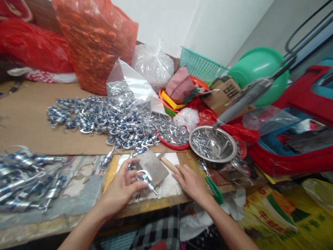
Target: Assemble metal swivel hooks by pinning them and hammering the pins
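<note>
Between the thumb and fingers of my left hand (pixel 123 180) is a silver-and-blue metal fitting (pixel 147 180), with a curved hook on top and a small ring at its lower end. Just behind it a flat grey metal block (pixel 153 168) rests on the white-covered bench spot. My right hand (pixel 191 182) is closed round the end of the wooden handle of a small hammer (pixel 169 164). Its narrow metal head lies at the block's right edge. More such fittings form a large pile (pixel 114 119) on the cardboard and a nearer pile (pixel 28 177) at left.
A red tray (pixel 173 145) of small metal pieces and a steel bowl (pixel 231 159) of pins stand behind my right hand. A grey-handled lever (pixel 234 104) slants over the bowl. Green-handled tool (pixel 214 190) lies at the bench edge. Plastic bags (pixel 96 41) line the back.
</note>
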